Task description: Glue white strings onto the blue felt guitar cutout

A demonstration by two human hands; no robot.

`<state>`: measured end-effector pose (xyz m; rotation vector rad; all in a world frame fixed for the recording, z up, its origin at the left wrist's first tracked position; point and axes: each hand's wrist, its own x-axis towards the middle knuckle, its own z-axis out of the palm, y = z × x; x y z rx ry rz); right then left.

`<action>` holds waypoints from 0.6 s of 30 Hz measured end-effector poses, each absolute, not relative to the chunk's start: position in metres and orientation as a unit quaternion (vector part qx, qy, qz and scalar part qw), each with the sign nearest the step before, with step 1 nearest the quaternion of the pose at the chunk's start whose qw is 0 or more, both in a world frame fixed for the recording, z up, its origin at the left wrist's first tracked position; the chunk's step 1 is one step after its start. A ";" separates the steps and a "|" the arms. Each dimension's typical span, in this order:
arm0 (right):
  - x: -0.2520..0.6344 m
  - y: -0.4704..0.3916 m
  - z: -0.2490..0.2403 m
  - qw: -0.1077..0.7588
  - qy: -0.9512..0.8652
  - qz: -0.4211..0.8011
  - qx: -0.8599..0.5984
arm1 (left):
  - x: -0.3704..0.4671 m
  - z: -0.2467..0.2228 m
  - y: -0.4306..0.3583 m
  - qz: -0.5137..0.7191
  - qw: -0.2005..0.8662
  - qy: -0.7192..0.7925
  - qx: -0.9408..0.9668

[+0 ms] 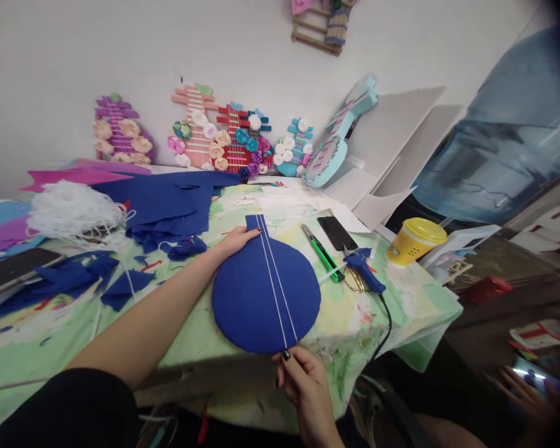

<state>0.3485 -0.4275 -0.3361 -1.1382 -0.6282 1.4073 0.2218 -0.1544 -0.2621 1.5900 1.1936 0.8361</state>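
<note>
A blue felt-covered, lute-shaped piece (247, 292) with a round body and short neck lies at the table's front edge. Two white strings (271, 274) run along it from neck to bottom edge. My left hand (237, 241) grips the neck, thumb on top near the strings; its fingers underneath are partly hidden. At the lower rim, my right hand (305, 382) is closed in a pinch where a string meets the edge. To the right lie a green utility knife (324, 254), a blue glue gun (364, 270) and gold-handled scissors (353, 280), partly hidden.
A white string heap (72, 211), blue felt sheets (168, 205) and scraps cover the left side. Decorated lute shapes (196, 127) lean on the wall. A black phone (336, 233) and yellow tub (415, 241) stand right. Another person's hand (518, 392) holds a lit phone.
</note>
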 end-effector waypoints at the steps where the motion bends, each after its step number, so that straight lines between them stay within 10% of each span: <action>1: 0.348 -0.428 -0.333 0.577 -0.263 0.603 -0.485 | 0.220 -0.260 -0.154 0.346 0.440 0.505 0.657; 11: 0.342 -0.425 -0.323 0.575 -0.268 0.612 -0.471 | 0.196 -0.213 -0.280 0.411 0.071 0.476 0.774; 18: 0.340 -0.432 -0.320 0.577 -0.286 0.607 -0.464 | 0.206 -0.275 -0.406 0.359 0.322 0.502 0.718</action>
